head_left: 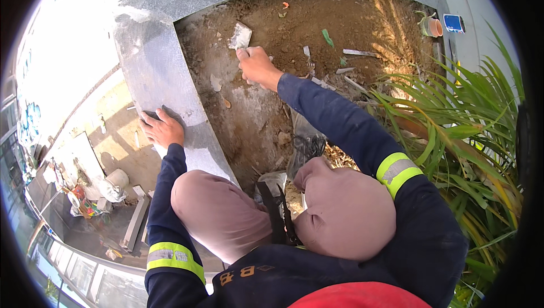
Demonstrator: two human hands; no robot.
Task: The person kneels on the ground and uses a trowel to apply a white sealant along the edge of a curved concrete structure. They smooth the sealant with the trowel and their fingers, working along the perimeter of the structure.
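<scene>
My right hand [259, 68] is closed in a fist over the dirt bed. From it sticks out a flat, squarish scraper [241, 35], its face smeared whitish grey; whatever handle it has is hidden in my fingers. Under and around it lies brown soil [300, 24] with pale crusted patches. To the left, my left hand [164, 129] rests with fingers spread on the grey stone ledge [156, 61] that borders the bed. Both arms are in dark sleeves with reflective yellow bands.
Long green leaves [453, 149] crowd in from the right. An orange-pink pot [433, 27] and a blue box [453, 23] stand at the far right corner. Thin white strips [360, 53] lie on the soil. Lower left are a white bucket [118, 179] and a long grey bar [136, 223].
</scene>
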